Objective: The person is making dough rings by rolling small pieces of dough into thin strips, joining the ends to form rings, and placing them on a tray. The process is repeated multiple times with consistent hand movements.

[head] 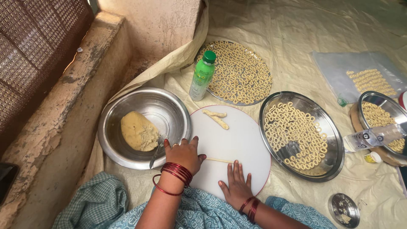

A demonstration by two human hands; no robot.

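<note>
The right hand (236, 183) lies flat and open on the white round board (237, 140), rolling a thin dough strand (219, 160); the left hand (185, 153), fingers curled and empty, pins its end. Beyond, a steel bowl (169, 111) keeps the dough lump (138, 131) within reach, and trays (331, 140) collect finished rings (293, 129).

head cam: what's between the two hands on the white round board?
A thin rolled dough strand lies on the white round board, running from the left hand toward the right hand; otherwise bare board, per the head view.
</note>
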